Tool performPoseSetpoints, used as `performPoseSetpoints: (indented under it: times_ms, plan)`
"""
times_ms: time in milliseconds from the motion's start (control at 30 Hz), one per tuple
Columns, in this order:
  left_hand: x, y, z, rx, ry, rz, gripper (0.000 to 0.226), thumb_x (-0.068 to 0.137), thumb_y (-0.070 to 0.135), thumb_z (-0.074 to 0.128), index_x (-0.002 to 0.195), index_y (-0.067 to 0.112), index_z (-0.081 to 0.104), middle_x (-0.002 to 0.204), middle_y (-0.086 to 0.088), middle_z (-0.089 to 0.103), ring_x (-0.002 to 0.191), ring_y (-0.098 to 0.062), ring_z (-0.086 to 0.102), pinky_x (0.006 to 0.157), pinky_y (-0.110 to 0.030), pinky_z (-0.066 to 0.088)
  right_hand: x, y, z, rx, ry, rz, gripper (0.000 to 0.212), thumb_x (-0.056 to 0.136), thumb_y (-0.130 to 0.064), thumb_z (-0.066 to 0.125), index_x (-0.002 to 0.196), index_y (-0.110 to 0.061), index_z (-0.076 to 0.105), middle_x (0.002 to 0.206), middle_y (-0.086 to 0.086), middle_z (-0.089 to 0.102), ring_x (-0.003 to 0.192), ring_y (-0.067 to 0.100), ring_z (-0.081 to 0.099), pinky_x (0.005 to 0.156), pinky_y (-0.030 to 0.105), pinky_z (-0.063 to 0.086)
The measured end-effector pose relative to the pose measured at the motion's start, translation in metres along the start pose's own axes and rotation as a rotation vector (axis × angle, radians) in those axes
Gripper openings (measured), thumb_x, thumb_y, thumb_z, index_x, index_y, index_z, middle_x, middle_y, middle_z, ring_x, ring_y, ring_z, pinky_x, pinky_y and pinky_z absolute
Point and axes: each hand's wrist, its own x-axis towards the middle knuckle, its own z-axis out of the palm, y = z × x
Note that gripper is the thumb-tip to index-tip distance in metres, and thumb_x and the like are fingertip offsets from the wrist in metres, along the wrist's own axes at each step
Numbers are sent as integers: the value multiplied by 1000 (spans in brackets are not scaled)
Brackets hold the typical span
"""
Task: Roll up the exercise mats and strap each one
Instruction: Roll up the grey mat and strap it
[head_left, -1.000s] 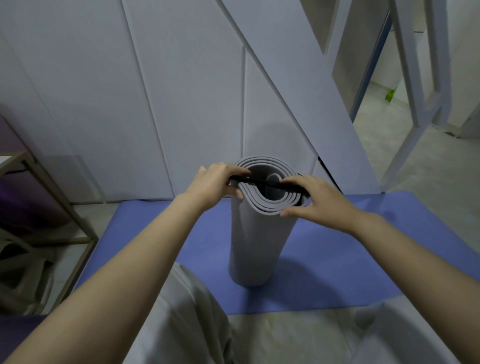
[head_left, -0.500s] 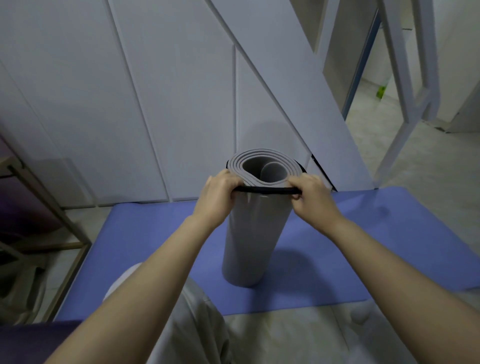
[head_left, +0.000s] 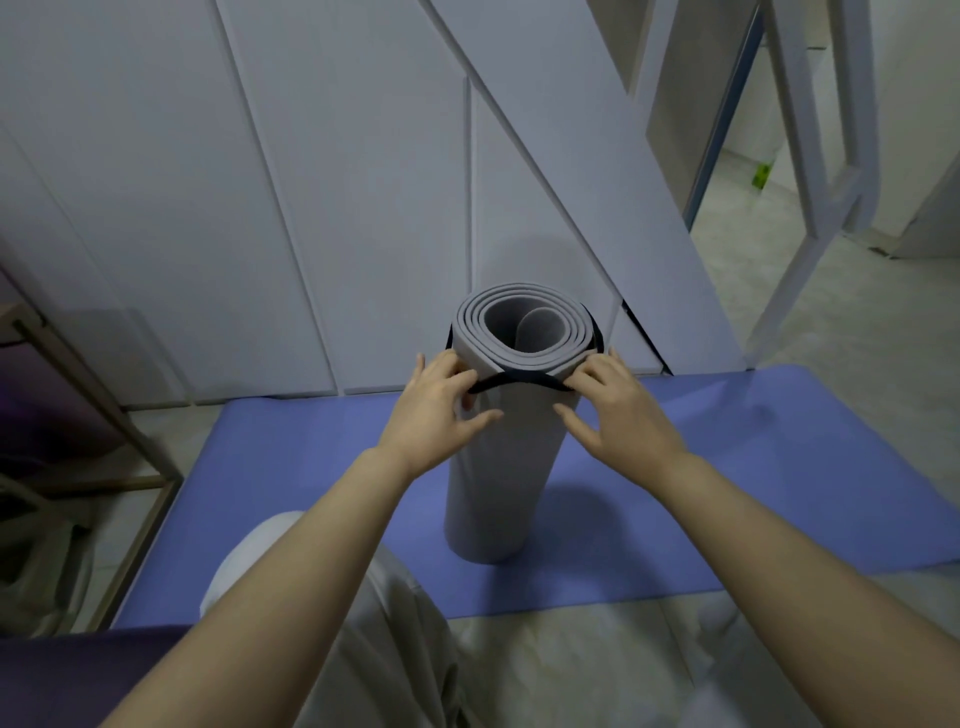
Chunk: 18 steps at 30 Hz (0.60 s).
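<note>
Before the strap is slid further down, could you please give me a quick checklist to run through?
1. Is the grey mat rolled and upright on the blue mat: ok.
2. Is the black strap looped round the roll near its top: ok.
3. Does the left hand grip the strap: ok.
4. Does the right hand grip the strap: ok.
5. Is the strap fastened behind the roll: cannot tell, hidden.
6. Is the blue mat rolled: not ok, it lies flat.
</note>
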Motion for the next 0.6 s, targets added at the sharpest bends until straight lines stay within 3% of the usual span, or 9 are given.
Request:
performPoseSetpoints:
  times_ms: [33, 100, 167, 267, 333, 400, 500, 567, 600]
  plan:
    - [0, -1, -2, -26, -23, 0, 33, 83, 30, 70, 69, 15, 44, 95, -2, 46, 95, -20, 48, 119, -46, 10, 2, 0, -1, 26, -1, 3, 13, 85, -16, 60, 77, -7, 54, 80, 3, 45, 81, 13, 40, 108, 32, 29]
    - [1, -4, -5, -54, -59, 11, 33, 83, 23, 69, 64, 13, 44, 92, -5, 46, 88, -18, 47, 120, -41, 10, 6, 2, -6, 56, -21, 27, 26, 81, -3, 65, 65, -8, 45, 72, 4, 42, 77, 12, 36, 99, 37, 35]
    - [0, -6, -6, -100, -82, 17, 34, 83, 19, 69, 62, 15, 43, 90, -4, 44, 85, -13, 44, 118, -36, 13, 10, 6, -11, 70, -56, 38, 28, 82, 1, 64, 62, -5, 45, 70, 4, 42, 77, 13, 36, 102, 35, 35]
    - [2, 0, -13, -238, -144, -47, 33, 83, 17, 69, 60, 18, 44, 90, 0, 44, 90, -11, 42, 95, -25, 33, 13, 10, -13, 96, -89, 39, 25, 84, -2, 63, 64, -2, 49, 71, 3, 43, 76, 11, 35, 103, 30, 33]
    - [3, 5, -20, -392, -193, -168, 23, 84, 22, 69, 67, 18, 54, 94, 2, 44, 98, -11, 43, 83, -15, 34, 14, 10, -11, 122, -85, 58, 20, 86, -6, 64, 68, -5, 56, 74, 0, 46, 78, 8, 36, 108, 34, 30]
    - [2, 9, -25, -544, -240, -264, 14, 84, 30, 68, 76, 19, 66, 100, -1, 44, 104, -9, 43, 85, -14, 33, 14, 9, -9, 126, -69, 83, 10, 86, -14, 67, 78, -9, 64, 80, 1, 51, 83, 10, 42, 112, 39, 24]
    - [-1, 11, -29, -571, -276, -248, 19, 90, 34, 61, 78, 25, 73, 105, -8, 42, 106, -11, 42, 92, -20, 33, 12, 5, -6, 112, -55, 102, 10, 85, -23, 69, 85, -13, 70, 81, -1, 50, 86, 12, 44, 116, 40, 11]
    - [0, 10, -26, -424, -266, -172, 26, 93, 36, 56, 77, 27, 74, 101, -7, 40, 104, -14, 41, 102, -29, 32, 14, 3, -8, 108, -69, 111, 14, 84, -27, 71, 86, -14, 73, 80, -2, 47, 86, 11, 41, 116, 40, 9]
    - [2, 9, -23, -235, -251, -93, 28, 94, 38, 54, 80, 26, 74, 99, -7, 40, 103, -15, 40, 109, -35, 27, 14, 4, -9, 98, -82, 112, 16, 82, -29, 72, 86, -13, 73, 80, -3, 45, 86, 11, 40, 116, 41, 10]
